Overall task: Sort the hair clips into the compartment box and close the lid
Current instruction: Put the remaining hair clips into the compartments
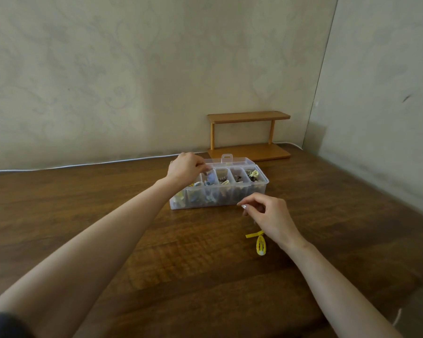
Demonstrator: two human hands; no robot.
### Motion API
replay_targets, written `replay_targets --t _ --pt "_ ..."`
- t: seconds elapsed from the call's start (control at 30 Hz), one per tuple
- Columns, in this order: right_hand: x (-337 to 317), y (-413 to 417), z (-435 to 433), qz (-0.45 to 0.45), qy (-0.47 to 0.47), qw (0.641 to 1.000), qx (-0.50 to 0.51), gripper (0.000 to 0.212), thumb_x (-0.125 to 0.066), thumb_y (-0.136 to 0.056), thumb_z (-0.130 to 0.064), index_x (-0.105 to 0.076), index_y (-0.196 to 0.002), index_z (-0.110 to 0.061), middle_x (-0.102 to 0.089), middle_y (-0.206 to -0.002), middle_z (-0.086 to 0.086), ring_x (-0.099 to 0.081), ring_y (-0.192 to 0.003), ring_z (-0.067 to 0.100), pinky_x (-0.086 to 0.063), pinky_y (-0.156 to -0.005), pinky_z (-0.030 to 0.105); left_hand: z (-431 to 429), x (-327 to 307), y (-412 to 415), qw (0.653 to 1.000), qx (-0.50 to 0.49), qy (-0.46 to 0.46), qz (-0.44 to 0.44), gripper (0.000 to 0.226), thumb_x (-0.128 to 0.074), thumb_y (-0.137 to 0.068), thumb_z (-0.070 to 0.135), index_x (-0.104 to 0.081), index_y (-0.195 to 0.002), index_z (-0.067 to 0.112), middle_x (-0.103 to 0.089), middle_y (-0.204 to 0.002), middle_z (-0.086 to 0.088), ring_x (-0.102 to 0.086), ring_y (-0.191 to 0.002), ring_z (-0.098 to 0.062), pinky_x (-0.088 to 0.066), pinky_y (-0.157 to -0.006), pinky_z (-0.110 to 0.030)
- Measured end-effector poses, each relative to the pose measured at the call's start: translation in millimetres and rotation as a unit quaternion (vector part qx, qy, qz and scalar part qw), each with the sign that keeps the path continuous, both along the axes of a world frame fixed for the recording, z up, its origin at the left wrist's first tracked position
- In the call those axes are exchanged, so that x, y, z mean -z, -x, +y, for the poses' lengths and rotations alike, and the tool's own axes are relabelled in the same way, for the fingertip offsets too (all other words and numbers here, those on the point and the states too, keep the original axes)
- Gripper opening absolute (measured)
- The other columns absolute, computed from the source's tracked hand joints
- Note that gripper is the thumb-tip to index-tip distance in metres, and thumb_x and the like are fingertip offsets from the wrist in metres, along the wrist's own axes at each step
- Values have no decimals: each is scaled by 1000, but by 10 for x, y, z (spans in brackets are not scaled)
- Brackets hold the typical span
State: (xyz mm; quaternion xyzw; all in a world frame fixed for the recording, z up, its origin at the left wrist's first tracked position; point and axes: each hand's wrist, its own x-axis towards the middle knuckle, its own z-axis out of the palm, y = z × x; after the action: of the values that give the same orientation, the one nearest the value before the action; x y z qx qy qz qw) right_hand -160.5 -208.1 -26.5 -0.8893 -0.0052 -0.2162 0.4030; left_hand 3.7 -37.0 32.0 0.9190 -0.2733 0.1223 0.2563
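Toward the far edge of the table (pixel 71 191), a little right of its middle, sits the clear compartment box (pixel 230 197), its lid (pixel 232 162) thrown back and standing up behind it. All five compartments already hold clips.

The left hand (pixel 185 168) hangs over the box's left end, fingertips pinching a pale blue clip (pixel 211 177) just above the second compartment from the left. It is poised close to the divider. Let go a touch off line and, to my eye, the clip would land in the neighbouring compartment or straddle the wall between them, where it might later stop the lid from closing flat.

The right hand (pixel 269 215) hovers in front of the box's near right corner, fingers curled with thumb and forefinger drawn together. I cannot tell whether anything thin is caught between them. Beneath its wrist, nearer the front edge, lie a yellow snap clip (pixel 261 245) and a yellow ribbon piece (pixel 253 234), the ribbon partly hidden by the hand. A careless sweep of that wrist could skid either one across the smooth wood. Shutting the lid now would leave both unsorted.

Behind the box a small wooden shelf (pixel 248 117) stands against the wall. It looks close enough that a hurried reach for the lid might knock it.
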Motion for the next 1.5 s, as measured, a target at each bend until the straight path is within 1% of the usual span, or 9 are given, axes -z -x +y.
replay_targets --t 0.1,0.2,0.33,0.47,0.77,0.97,1.2,1.33,1.5 --pt "4 1 -10 -8 5 1000 3 13 -60 -90 -14 -69 -95 -22 -66 -79 -9 -61 -75 3 -47 -66 14 -58 31 -56 999 11 -32 5 22 -59 -87 37 -71 -85 19 -63 -80 4 -57 -78 -15 -51 -71 -36" --pt "11 -4 -10 -9 13 1000 7 13 -60 -90 -15 -69 -96 -23 -67 -79 -10 -62 -76 2 -48 -68 15 -47 67 -48 1000 10 -9 -18 23 -58 -88 34 -69 -97 16 -65 -99 -3 -57 -94 -18 -52 -80 -41" --pt "-5 -7 -58 -13 30 999 37 13 -59 -91 -16 -69 -97 -21 -67 -80 -9 -62 -76 3 -51 -70 21 32 84 99 995 9 24 -93 18 -55 -90 32 -65 -96 18 -61 -98 -1 -52 -95 -18 -49 -80 -42" --pt "-30 -10 -185 19 41 996 81 14 -61 -90 -16 -70 -99 -22 -68 -88 -6 -63 -85 6 -53 -77 26 30 129 444 986 81 32 -143 16 -55 -91 27 -62 -97 15 -61 -96 1 -49 -89 -13 -46 -73 -29" --pt "-21 -2 -288 95 54 986 126 15 -62 -89 -14 -70 -95 -26 -70 -92 -6 -63 -89 9 -52 -81 31 -145 497 959 972 214 -92 -34 21 -57 -88 34 -59 -103 19 -58 -105 3 -52 -94 -8 -50 -84 -28" --pt "-22 -5 -281 110 36 986 122 13 -61 -90 -17 -69 -90 -28 -68 -84 -7 -62 -86 10 -52 -79 31 -275 588 1064 964 251 -93 2 24 -63 -83 39 -59 -98 21 -54 -98 6 -43 -87 -5 -43 -73 -23" --pt "-42 -2 -248 108 22 989 95 11 -65 -87 -18 -70 -90 -27 -68 -90 -7 -63 -86 11 -54 -81 34 -258 561 1068 966 231 -116 -5 17 -61 -86 32 -58 -96 18 -56 -101 3 -48 -95 -12 -41 -75 -24" --pt "-59 5 -230 124 16 990 62 12 -69 -84 -21 -69 -95 -25 -66 -97 -7 -60 -92 7 -52 -83 30 -178 531 1024 969 208 -131 15 18 -61 -86 32 -58 -97 17 -56 -103 2 -47 -95 -11 -42 -78 -24" --pt "-95 32 -206 153 22 987 33 25 -75 -78 -18 -67 -100 -27 -65 -94 -7 -57 -78 3 -52 -78 27 -95 510 997 972 194 -128 17 14 -61 -87 29 -56 -94 18 -55 -102 2 -49 -94 -12 -45 -79 -26"
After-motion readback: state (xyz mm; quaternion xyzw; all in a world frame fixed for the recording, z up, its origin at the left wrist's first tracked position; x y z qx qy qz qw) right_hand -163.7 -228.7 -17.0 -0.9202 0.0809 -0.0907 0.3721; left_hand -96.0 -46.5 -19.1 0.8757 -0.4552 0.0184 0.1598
